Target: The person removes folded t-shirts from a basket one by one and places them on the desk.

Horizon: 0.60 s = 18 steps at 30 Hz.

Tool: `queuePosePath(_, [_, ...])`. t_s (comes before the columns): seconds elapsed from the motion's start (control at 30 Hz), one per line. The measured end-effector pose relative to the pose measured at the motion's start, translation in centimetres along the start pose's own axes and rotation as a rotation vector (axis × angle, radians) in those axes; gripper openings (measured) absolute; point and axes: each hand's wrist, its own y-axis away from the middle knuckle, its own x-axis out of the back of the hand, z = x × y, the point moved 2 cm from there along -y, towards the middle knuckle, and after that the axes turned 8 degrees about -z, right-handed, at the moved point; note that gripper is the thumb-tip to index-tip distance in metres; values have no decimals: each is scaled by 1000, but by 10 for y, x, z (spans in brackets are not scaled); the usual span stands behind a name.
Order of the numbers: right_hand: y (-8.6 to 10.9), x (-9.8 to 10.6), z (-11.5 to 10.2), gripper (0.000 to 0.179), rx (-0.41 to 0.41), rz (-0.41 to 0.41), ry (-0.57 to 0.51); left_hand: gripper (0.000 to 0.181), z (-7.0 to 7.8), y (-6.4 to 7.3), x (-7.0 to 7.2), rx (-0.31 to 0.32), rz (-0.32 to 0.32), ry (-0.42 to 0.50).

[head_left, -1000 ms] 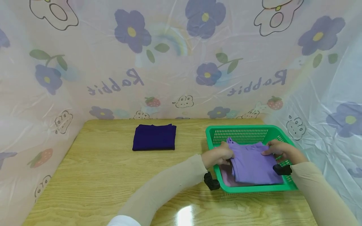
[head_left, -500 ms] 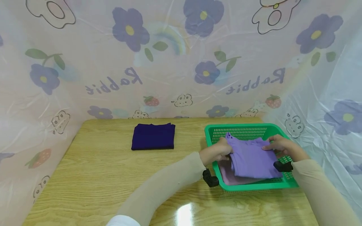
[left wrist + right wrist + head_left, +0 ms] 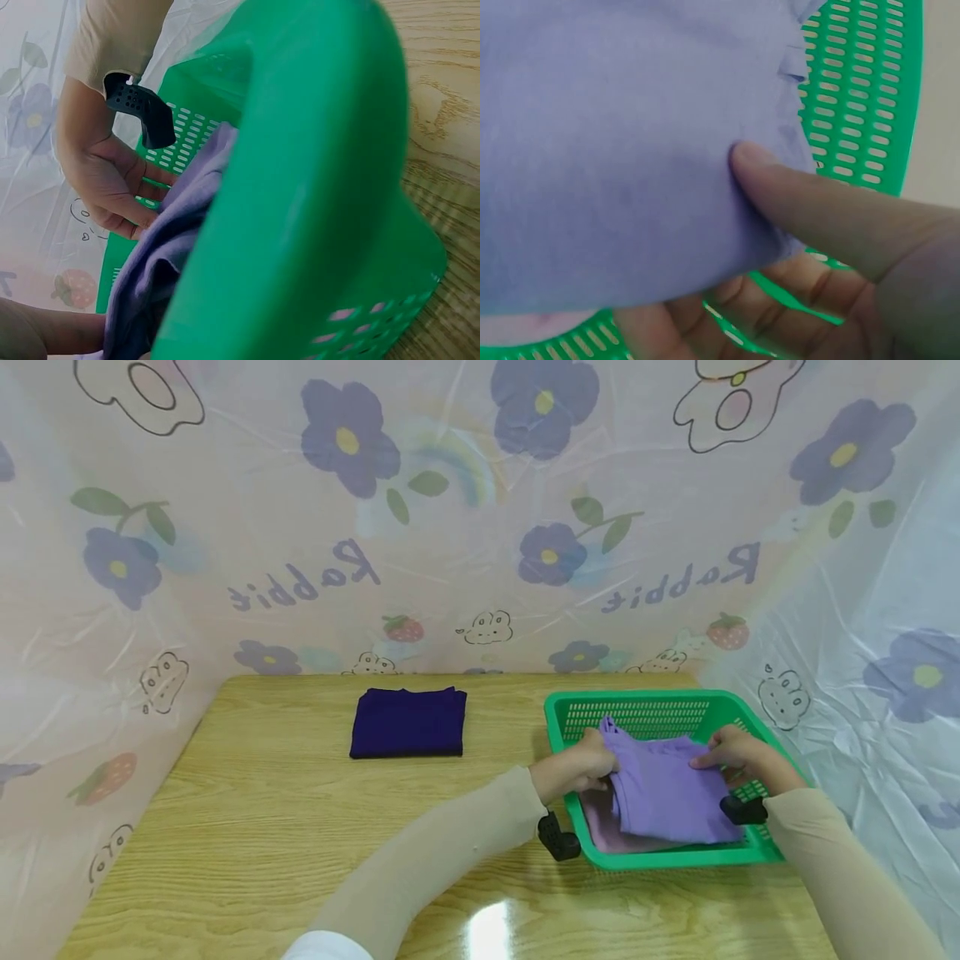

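A folded light purple garment (image 3: pixel 667 789) is held inside the green plastic basket (image 3: pixel 675 860), at the right of the head view. My left hand (image 3: pixel 581 764) grips its left edge, with the fingertips hidden by the cloth. At its right edge my right hand (image 3: pixel 750 760) pinches it. In the right wrist view the thumb lies on top of the purple cloth (image 3: pixel 630 165), with the other fingers below. Under it lies a dusty pink folded cloth (image 3: pixel 606 827), mostly covered. A dark navy folded cloth (image 3: pixel 408 723) rests on the table, left of the basket.
The wooden table (image 3: pixel 300 843) runs back to a patterned curtain (image 3: pixel 450 527) that also hangs at both sides. The basket's raised rim stands around both hands. Its right side is close to the right curtain (image 3: pixel 885 777).
The purple garment's near edge rose a little in the basket, then sank slightly. Both hands keep their hold on it. The navy cloth has stayed put.
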Motion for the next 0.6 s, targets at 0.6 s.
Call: queuePosePath(0.6, [-1, -5, 1, 38, -70, -84, 70, 86, -1, 4, 2, 1, -5, -46])
